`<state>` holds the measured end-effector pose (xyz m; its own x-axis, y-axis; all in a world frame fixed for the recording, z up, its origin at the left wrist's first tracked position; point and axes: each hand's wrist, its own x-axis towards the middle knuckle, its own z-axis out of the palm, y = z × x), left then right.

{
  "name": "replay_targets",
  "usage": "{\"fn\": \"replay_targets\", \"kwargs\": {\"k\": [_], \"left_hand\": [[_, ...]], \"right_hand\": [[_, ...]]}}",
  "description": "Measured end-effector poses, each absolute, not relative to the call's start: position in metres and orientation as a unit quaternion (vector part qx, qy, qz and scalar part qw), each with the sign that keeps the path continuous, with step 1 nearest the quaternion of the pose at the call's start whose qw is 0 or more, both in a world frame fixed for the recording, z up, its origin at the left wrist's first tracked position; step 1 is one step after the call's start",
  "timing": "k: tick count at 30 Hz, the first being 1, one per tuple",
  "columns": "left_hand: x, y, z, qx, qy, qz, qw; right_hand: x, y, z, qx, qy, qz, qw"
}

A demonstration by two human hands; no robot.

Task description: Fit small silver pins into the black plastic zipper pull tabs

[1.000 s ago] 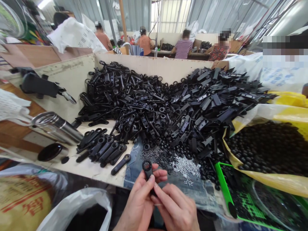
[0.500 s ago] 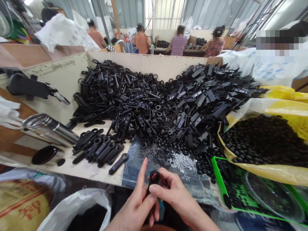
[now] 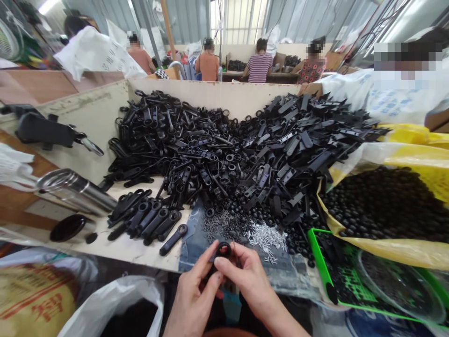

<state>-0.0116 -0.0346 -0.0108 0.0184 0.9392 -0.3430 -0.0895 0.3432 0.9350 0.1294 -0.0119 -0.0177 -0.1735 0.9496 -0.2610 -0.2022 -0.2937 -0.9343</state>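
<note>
Low at the front edge of the bench, my left hand [image 3: 194,291] and my right hand [image 3: 248,275] close together on one black plastic handle with a ring end [image 3: 223,249]. The ring faces up between my fingertips, and my right thumb presses just below it. My fingers hide most of the handle's body. Just beyond my hands lie small silver pins [image 3: 267,238] and tiny dark screw-like pieces [image 3: 220,222] on a dark mat [image 3: 192,252]. To the left is a single similar black handle [image 3: 173,239], next to a row of several like it [image 3: 149,220].
Behind rise heaps of black ring-ended parts [image 3: 168,126] and flat black pieces [image 3: 298,135]. On the right stand a yellow bag of black beads [image 3: 382,206] and a green tray [image 3: 317,257]. A steel flask [image 3: 75,189] lies left; an open white sack [image 3: 84,309] is below. Several people sit beyond.
My left index finger, stretched out before, has curled in against the handle. The handle's ring has risen slightly in view, and both hands have drawn closer around it.
</note>
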Motion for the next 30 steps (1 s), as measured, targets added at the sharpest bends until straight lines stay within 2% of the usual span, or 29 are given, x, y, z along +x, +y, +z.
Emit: {"fn": "replay_targets", "kwargs": {"k": [3, 8, 12, 16, 22, 25, 28, 30], "left_hand": [[-0.015, -0.032, -0.017, 0.394, 0.54, 0.426, 0.609], [-0.027, -0.024, -0.008, 0.409, 0.46, 0.398, 0.68], [-0.024, -0.023, 0.003, 0.455, 0.488, 0.403, 0.626], [-0.012, -0.026, -0.002, 0.477, 0.52, 0.43, 0.562], [-0.007, -0.024, -0.006, 0.383, 0.499, 0.472, 0.618], [-0.017, -0.017, -0.007, 0.358, 0.502, 0.477, 0.627], [-0.044, -0.007, -0.012, 0.394, 0.565, 0.469, 0.553], [-0.069, 0.0, -0.017, 0.456, 0.633, 0.469, 0.415]], "right_hand": [[0.128, -0.012, -0.023, -0.476, -0.398, 0.647, 0.444], [0.133, -0.01, -0.016, -0.449, -0.4, 0.652, 0.461], [0.133, -0.012, -0.018, -0.402, -0.362, 0.69, 0.48], [0.129, -0.013, -0.026, -0.417, -0.335, 0.685, 0.495], [0.127, -0.004, -0.022, -0.422, -0.407, 0.663, 0.466], [0.129, -0.005, -0.027, -0.435, -0.424, 0.628, 0.487], [0.136, -0.011, -0.037, -0.464, -0.427, 0.592, 0.502], [0.143, -0.014, -0.041, -0.486, -0.432, 0.582, 0.488]]}}
